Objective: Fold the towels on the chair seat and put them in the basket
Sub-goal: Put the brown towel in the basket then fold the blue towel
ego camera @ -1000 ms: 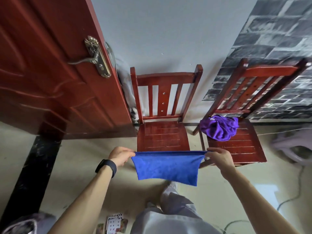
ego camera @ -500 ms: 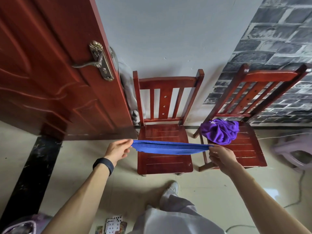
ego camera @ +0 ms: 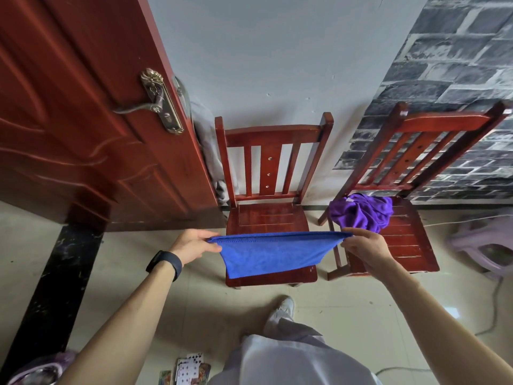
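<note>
A blue towel (ego camera: 270,252) hangs stretched between my hands over the front of the middle wooden chair (ego camera: 270,218). My left hand (ego camera: 191,244) pinches its left top corner and my right hand (ego camera: 363,245) pinches the right top corner. The towel's lower edge drapes down onto the chair seat's front part. A crumpled purple towel (ego camera: 362,213) lies on the seat of the right wooden chair (ego camera: 408,245), at its back left. No basket shows clearly in this view.
A red wooden door (ego camera: 83,120) stands open at the left. A pale plastic stool (ego camera: 483,243) sits at the far right. Playing cards (ego camera: 188,369) lie on the floor by my leg. A cable (ego camera: 494,309) runs across the floor on the right.
The towel went from hanging in front of the chair, to pulled flat and level over the seat, to now dropping its lower edge onto the seat. Both hands moved forward.
</note>
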### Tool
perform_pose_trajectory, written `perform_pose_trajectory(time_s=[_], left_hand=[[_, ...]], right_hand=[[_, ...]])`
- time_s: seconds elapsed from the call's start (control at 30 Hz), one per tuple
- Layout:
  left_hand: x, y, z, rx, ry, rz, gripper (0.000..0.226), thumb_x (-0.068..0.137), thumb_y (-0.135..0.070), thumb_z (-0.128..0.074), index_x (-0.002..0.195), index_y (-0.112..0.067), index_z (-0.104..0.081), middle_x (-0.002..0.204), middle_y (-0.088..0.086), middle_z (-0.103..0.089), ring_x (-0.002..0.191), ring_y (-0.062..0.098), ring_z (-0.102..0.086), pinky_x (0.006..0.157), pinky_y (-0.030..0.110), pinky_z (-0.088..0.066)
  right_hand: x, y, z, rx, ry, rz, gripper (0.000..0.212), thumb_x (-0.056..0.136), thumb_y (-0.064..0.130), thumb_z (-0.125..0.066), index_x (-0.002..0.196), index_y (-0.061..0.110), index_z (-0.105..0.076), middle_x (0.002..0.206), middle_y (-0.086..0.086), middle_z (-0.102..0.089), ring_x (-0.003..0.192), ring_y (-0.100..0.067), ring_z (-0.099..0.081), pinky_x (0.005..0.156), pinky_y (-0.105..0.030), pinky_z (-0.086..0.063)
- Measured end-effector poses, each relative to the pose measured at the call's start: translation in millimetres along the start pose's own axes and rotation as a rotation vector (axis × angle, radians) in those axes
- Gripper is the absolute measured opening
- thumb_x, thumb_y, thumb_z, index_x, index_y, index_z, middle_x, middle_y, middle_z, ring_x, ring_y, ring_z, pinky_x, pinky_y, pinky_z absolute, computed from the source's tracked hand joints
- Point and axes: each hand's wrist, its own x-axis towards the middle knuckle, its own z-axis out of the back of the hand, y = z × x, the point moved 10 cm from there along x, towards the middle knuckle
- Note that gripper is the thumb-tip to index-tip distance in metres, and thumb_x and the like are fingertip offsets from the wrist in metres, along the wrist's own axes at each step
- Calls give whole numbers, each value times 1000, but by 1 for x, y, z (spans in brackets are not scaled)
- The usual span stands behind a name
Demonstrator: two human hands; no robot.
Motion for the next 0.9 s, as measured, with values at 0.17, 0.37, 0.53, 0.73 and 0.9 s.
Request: perform_pose_trajectory(time_s=[0.17,0.37,0.53,0.73,0.9], left_hand=[[7,-25,14,378,-210,-202,27,66,-41,-81,90,-30,-79,84,-13,-76,83,9,-69,80,28,-54],[-5,-57,6,680,-303,-429,3,79,-31,-74,81,-30,-76,98,-14,-56,89,9,-59,79,28,-51],[-14,-73,-1,950,-355,-590,9,84,-34,-72,85,-27,-76,87,-5,-70,87,21,-64,68,31,-49],[-14,-80,8,1122,-421,-751,12,75,-28,-83,73,-20,-75,70,0,-70,69,25,-66,60,31,-53],[-8,-78,-15,1336,-365,-858,21,58,-13,-92,68,-19,-75,60,-2,-63,56,22,-61,47,26,-46]], right_hand=[[-11,36,-2,-763,-79,407,11,82,20,-77,93,23,-76,82,3,-71,76,-16,-64,63,-23,-43],[-24,50,-20,-983,-101,837,12,82,10,-80,93,8,-78,100,-8,-66,79,-29,-64,72,-39,-57],[-20,50,-24,-1128,-81,908,22,83,-1,-71,103,9,-75,81,-9,-69,67,-34,-64,56,-39,-55],[-14,40,-16,-1181,-21,895,16,75,-1,-76,85,10,-72,65,-5,-62,54,-34,-58,43,-34,-46],[9,27,-18,-1230,6,894,18,73,1,-81,87,11,-73,70,-6,-63,59,-34,-61,44,-40,-53]])
